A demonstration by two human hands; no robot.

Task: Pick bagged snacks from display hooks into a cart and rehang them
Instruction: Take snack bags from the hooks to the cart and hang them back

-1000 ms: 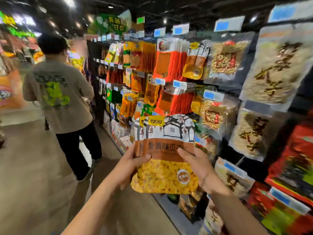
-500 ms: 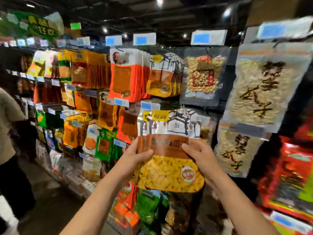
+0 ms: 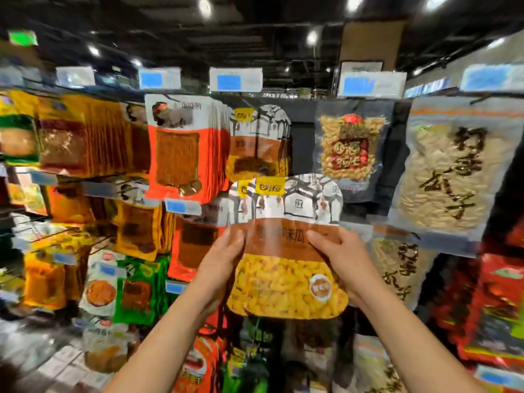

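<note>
A: Which step are we at?

B: Rehanging, by my reading. Both hands hold a small stack of seed snack bags (image 3: 286,251) up in front of the display wall. The left hand (image 3: 219,268) has its grip curled round the left edge, thumb across the brown band. The right hand (image 3: 344,259) does the same on the right edge.

A: Where do the bags sit against the display?

B: Just below the matching bags (image 3: 259,143) that hang on the top row, between the orange packs (image 3: 181,148) and the clear peanut bag (image 3: 351,146). At least two bags are held, the rear one peeking out to the left.

A: And the next move?

B: Likely lifting the stack so its hang holes meet the hook that carries the matching bags. The view is blurred, so I cannot make out the holes or the hook tip. No cart is visible.
</note>
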